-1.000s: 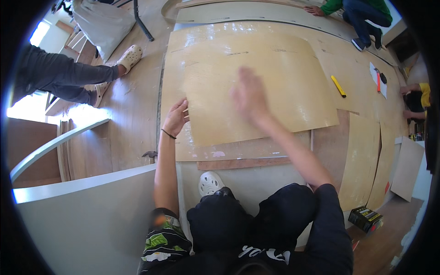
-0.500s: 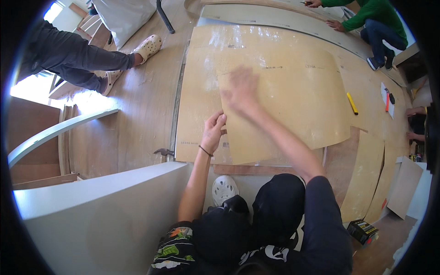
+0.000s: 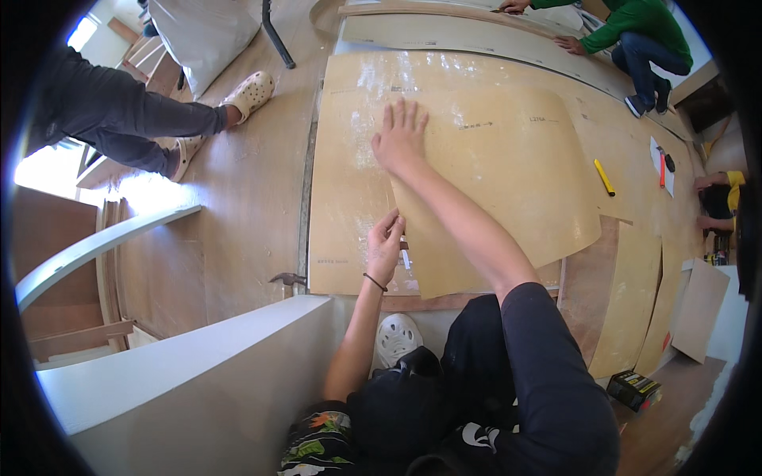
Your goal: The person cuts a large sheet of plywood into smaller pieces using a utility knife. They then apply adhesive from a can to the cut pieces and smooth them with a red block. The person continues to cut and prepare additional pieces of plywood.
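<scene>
A large tan laminate sheet [image 3: 508, 174] lies over another tan sheet [image 3: 341, 190] on the floor. Its right side curves upward. My left hand [image 3: 384, 250] pinches the upper sheet's left edge between thumb and fingers. Farther up that same edge, my right hand [image 3: 400, 141] rests flat with its fingers spread, pressing on the surface. A small dark brown patch and a white strip show beside my left fingers; I cannot tell what they are.
A yellow cutter knife [image 3: 605, 178] and a red-handled tool [image 3: 663, 169] lie to the right. A hammer [image 3: 287, 279] is by the white panel [image 3: 190, 325]. One person stands at left; a green-sleeved person [image 3: 635, 32] crouches far right. A black box [image 3: 633, 389] sits near right.
My right hand, blurred in motion before, now lies still and flat, slightly farther up the sheet. The left hand keeps its pinch on the edge. The whole view has shifted a little.
</scene>
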A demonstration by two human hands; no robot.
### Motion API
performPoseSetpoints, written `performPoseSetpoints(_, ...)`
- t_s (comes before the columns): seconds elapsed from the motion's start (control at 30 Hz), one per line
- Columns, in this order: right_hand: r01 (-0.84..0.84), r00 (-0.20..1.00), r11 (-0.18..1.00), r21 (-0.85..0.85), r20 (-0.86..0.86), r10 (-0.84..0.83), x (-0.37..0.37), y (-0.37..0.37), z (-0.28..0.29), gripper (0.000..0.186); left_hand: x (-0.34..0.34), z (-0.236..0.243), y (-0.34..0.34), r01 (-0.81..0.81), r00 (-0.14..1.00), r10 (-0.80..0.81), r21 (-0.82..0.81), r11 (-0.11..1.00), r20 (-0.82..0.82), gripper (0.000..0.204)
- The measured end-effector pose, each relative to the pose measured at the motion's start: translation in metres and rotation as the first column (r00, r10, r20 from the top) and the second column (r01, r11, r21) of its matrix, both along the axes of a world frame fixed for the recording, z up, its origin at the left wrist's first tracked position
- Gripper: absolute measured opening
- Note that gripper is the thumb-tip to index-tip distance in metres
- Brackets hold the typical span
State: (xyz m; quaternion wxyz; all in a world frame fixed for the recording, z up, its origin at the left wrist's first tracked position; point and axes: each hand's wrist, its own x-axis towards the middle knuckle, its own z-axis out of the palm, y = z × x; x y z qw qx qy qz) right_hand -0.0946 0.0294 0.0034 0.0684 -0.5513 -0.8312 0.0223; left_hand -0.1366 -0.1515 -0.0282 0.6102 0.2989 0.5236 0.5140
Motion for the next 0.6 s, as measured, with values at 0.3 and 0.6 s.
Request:
performPoseSetpoints(0.3, 0.298, 0.948, 0.955, 0.006, -0.119, -0.295, 0.064, 0.009, 0.009, 0.077, -0.006, 0.000, -0.007, 0.041, 0.997, -0.043, -0.041, 0.998, -0.071, 0.036)
performPoseSetpoints(0.6, -0.076, 0.997, 0.991, -0.109, -0.038, 0.072, 0.062, -0.017, 0.009, 0.078, -0.009, 0.000, -0.012, 0.044, 0.989, -0.046, -0.012, 0.999, -0.140, 0.031)
